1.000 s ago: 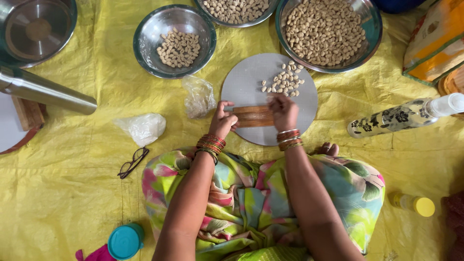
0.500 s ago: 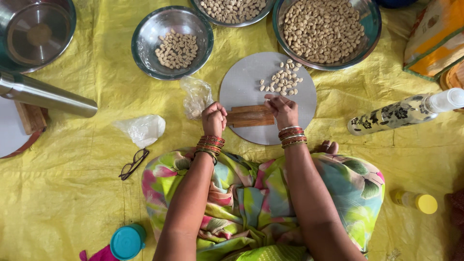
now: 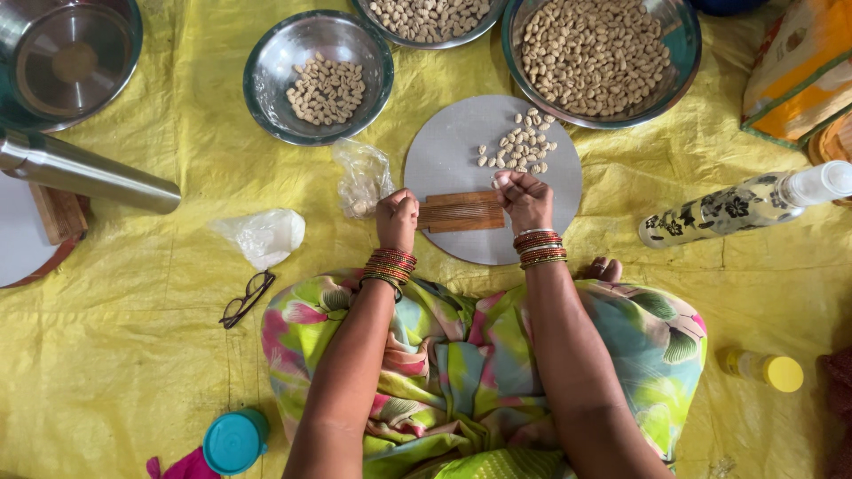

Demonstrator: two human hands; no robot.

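Two hands: your left hand [image 3: 396, 218] and right hand [image 3: 525, 200] grip the brown ridged wooden board [image 3: 461, 212].
Change: left hand has shifted outward.
Meaning: pressing appears paused.

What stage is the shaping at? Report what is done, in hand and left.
Done: many small shaped pieces fill the large steel bowl, more lie in the smaller bowl, and a little heap of pieces sits on the round grey board. In hand: the left hand steadies the ridged wooden comb while the right hand presses at its end. Left: the bag of dough, it seems.
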